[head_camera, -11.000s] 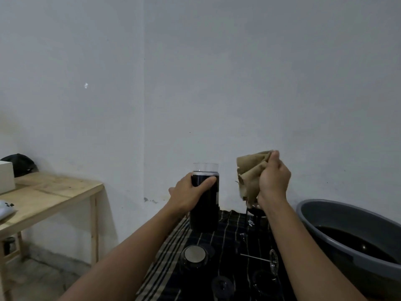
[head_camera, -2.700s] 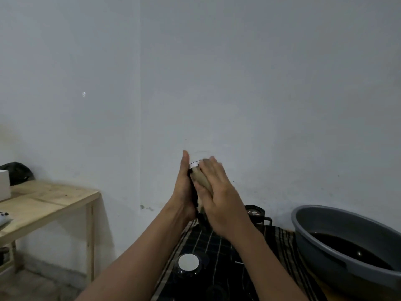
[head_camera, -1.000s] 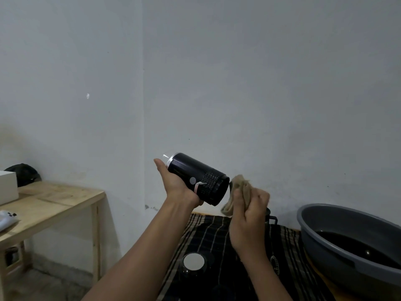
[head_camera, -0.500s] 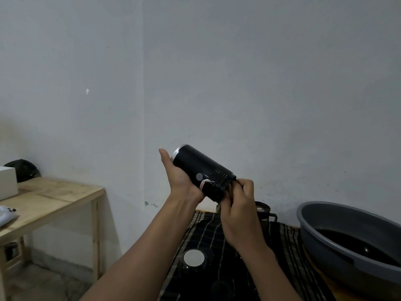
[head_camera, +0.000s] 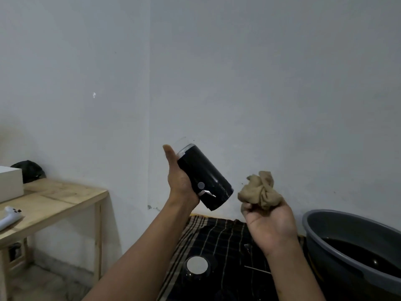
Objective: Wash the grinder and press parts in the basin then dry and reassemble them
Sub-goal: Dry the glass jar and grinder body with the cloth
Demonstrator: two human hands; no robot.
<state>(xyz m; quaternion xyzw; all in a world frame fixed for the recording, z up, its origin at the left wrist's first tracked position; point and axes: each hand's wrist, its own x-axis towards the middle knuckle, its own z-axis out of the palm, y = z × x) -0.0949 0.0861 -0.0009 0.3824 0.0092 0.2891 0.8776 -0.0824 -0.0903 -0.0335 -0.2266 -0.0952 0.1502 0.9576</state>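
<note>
The right grip (head_camera: 269, 224) has drawn away from the lower end of the grinder (head_camera: 204, 177) and is now apart to its right, palm up, fingers curled round the bunched tan cloth (head_camera: 258, 192). The left grip (head_camera: 180, 181) is wrapped round the black grinder, held tilted in the air above the far edge of the counter (head_camera: 198, 214), clear cap end up-left. A checked mat (head_camera: 212, 235) covers the counter, and a white-topped round part (head_camera: 197, 265) lies on it. The grey basin (head_camera: 325, 222) of dark water stands at the right edge.

I've pulled my right hand (head_camera: 270, 227) and the bunched cloth (head_camera: 259, 193) away from the grinder body (head_camera: 205, 177); they were touching its lower end half a second ago.
</note>
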